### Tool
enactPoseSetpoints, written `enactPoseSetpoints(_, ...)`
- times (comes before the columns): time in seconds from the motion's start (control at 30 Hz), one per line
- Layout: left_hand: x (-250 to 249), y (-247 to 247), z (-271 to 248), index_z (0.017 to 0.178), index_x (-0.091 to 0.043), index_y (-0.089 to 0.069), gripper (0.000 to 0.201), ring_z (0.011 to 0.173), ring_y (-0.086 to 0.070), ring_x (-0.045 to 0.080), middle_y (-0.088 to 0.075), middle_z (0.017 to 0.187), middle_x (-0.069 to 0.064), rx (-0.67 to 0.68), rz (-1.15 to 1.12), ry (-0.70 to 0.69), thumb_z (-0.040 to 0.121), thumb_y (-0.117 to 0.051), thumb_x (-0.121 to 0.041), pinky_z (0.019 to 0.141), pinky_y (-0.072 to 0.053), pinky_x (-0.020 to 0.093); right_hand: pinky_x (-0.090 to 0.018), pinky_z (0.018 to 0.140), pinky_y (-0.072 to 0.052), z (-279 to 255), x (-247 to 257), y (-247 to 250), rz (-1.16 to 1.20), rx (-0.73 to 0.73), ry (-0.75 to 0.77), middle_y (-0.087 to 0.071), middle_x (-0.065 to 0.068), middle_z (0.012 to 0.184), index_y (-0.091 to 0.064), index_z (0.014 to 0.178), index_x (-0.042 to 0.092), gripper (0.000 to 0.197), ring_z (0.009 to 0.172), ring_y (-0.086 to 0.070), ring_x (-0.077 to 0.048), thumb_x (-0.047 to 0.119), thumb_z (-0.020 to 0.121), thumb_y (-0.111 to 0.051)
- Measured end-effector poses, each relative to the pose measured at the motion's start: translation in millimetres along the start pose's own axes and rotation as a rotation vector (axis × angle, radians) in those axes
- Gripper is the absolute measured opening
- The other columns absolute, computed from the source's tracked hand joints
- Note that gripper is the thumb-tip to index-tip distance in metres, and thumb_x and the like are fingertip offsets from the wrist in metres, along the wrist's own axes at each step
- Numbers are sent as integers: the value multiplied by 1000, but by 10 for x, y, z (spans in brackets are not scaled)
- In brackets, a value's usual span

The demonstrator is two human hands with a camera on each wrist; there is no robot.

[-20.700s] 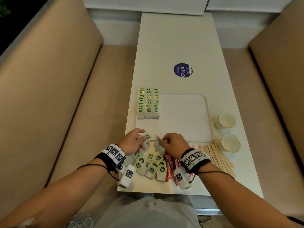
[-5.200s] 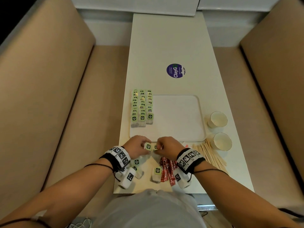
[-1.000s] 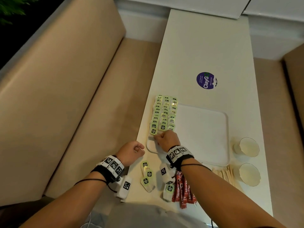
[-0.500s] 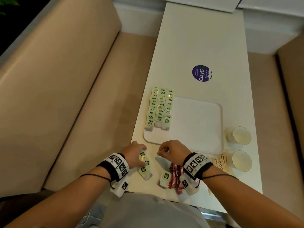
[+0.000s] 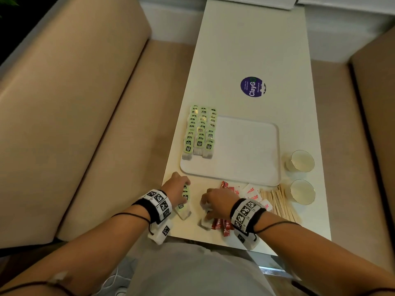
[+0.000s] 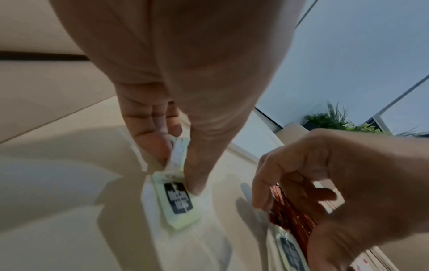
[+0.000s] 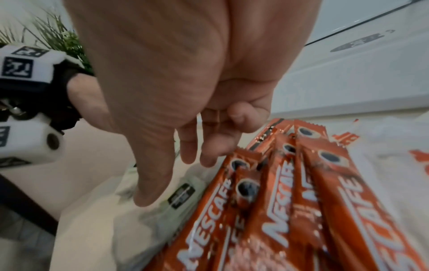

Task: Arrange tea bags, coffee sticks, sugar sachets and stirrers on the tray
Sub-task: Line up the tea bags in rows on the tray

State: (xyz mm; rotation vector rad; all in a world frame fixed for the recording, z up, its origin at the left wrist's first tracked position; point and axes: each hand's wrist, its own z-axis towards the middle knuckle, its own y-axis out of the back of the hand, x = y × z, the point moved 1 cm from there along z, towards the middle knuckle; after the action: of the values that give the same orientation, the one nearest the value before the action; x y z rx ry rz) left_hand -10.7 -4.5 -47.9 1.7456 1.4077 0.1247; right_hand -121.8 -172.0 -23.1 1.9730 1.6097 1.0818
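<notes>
head: high above, looking steeply down the worktop [image 5: 252, 50], far enough to take in both forearms | left wrist: under the palm, very close, facing forward and rightward | right wrist: same closeness, facing forward and leftward, slightly blurred | shared: seemingly the same near-edge strip with coffee sticks [image 7: 290, 192]

We counted one tray [image 5: 248, 150], two paper cups [image 5: 301, 160], three tea bag rows [image 5: 199, 133] on it; loose tea bags, coffee sticks [image 7: 290, 192] and stirrers [image 5: 277, 201] were too overlapped to count.
</notes>
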Motion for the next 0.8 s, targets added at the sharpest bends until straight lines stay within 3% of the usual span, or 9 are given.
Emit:
enactPoseSetpoints(0.17,-24,5,9,131,-23,-52,63,111,-57,22,-46,132,4,-25,-62,11,78,-85,-14,96,-51,34,-43,79,-58,-71,45,-140,-108,-3,39,-61,-2,116,-61,125,22,41,91,-66,-29,34,88,-73)
enactPoseSetpoints(0.27,-27,39,13,128,-23,-56,58,116,-58,20,-56,131,1,-23,-94,41,78,-85,-18,96,-50,32,-43,82,-57,-119,57,-172,-114,-15,61,-62,-5,117,-59,130,19,36,94,-66,-31,23,94,-65)
enactPoseSetpoints(0.43,-33,96,4,105,-29,-61,41,97,-64,17,-63,111,-4,-19,-187,58,74,-87,-22,82,-54,31,-40,85,-56,-141,23,-170,-67,-35,44,-67,-3,117,-62,129,21,33,102,-66,-28,19,96,-63)
enactPoseSetpoints(0.57,-92,132,2,86,-19,-67,23,81,-69,19,-71,89,0,-1,-222,18,74,-86,-24,72,-58,33,-42,87,-57,-145,-45,-109,-18,-42,19,-70,-4,111,-67,122,20,29,101,-67,-28,14,95,-58)
enactPoseSetpoints(0.67,-137,167,-5,75,-22,-69,19,77,-69,17,-74,84,2,27,-299,-27,74,-87,-24,71,-57,34,-38,83,-55,-162,-98,-5,48,-126,15,-70,0,106,-70,113,20,22,97,-66,-23,24,97,-56)
enactPoseSetpoints(0.8,-184,236,5,73,-24,-71,16,69,-64,11,-73,79,0,46,-401,-53,75,-87,-24,70,-53,32,-36,84,-53,-193,-145,173,179,-216,5,-69,1,110,-70,114,21,25,100,-64,-22,32,97,-56)
